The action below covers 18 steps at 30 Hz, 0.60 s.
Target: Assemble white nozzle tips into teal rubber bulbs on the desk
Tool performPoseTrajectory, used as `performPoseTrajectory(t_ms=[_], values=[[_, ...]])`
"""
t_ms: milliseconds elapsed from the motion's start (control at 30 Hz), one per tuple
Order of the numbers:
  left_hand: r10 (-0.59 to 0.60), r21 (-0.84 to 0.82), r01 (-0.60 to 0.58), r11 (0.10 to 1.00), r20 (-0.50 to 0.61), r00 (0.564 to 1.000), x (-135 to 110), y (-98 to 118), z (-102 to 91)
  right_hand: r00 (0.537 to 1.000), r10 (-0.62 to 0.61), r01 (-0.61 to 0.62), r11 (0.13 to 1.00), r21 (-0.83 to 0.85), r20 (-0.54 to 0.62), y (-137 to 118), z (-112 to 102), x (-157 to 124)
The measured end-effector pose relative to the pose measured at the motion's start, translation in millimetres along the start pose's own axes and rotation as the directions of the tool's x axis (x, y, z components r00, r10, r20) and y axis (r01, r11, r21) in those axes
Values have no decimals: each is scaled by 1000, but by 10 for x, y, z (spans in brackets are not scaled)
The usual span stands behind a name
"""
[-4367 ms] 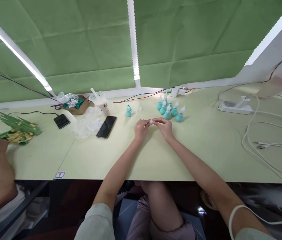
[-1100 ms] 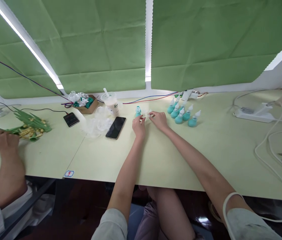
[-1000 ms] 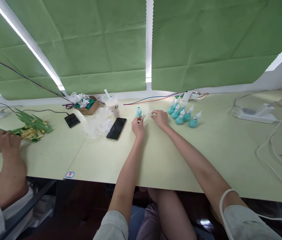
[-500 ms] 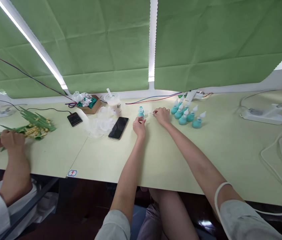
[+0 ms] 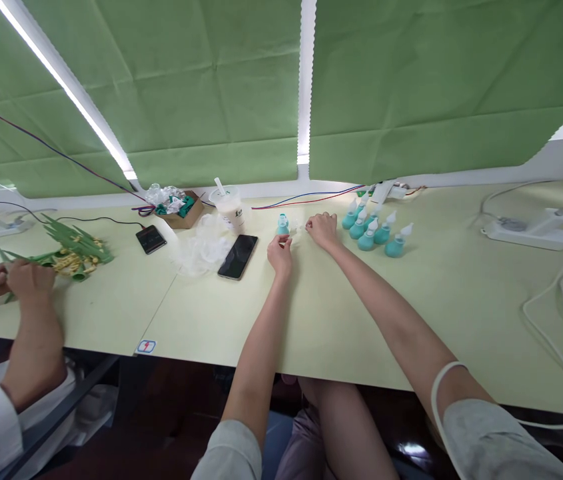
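Observation:
My left hand [image 5: 280,256] is closed, fingertips pinched, just in front of a small teal squeeze bulb [image 5: 282,224]. Whether the fingers touch the bulb, or what they pinch, is too small to tell. A small clear, whitish piece [image 5: 295,227] shows between my two hands. Facing it from the right, my right hand [image 5: 322,230] has its thumb and fingers pressed together at a tiny item I cannot make out. Beside that hand stand several teal squeeze bulbs [image 5: 394,248], grouped upright with translucent white pointed tips.
Left of my hands lie a black phone [image 5: 238,257] and crumpled clear plastic [image 5: 198,250]. Behind stand a drink cup [image 5: 231,212] and a cardboard box [image 5: 186,213]. A co-worker's hands [image 5: 24,279] hold green plastic stems. A power strip [image 5: 531,233] and white cables lie right.
My hands hold nearly the same place and pose. The view has shifted very slightly. At the left, the co-worker's hands have moved a little.

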<state>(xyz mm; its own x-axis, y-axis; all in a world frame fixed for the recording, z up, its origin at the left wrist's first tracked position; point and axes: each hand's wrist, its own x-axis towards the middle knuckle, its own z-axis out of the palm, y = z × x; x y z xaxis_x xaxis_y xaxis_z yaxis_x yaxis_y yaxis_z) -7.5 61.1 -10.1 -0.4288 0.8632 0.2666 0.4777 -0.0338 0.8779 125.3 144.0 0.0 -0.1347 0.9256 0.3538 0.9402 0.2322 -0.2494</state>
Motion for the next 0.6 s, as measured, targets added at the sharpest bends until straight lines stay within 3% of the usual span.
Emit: performPoseTrajectory(t_ms=[233,400,500,600], values=[[-4,2,4,1000,7,1000,0,7,-5,999,24,-24,1000,3,-23,4,13,-9],[-11,1,11,1000,15,1000,3,1,-6,991,-18,30,995,92,-136,-50,-114,-53],[-10,3,10,1000,12,1000,4,-1,-1,967,-40,76,988,134,-252,-150,-250,-78],[-10,3,10,1000,4,1000,7,5,3,955,-44,89,986,142,-295,-286,-345,-73]])
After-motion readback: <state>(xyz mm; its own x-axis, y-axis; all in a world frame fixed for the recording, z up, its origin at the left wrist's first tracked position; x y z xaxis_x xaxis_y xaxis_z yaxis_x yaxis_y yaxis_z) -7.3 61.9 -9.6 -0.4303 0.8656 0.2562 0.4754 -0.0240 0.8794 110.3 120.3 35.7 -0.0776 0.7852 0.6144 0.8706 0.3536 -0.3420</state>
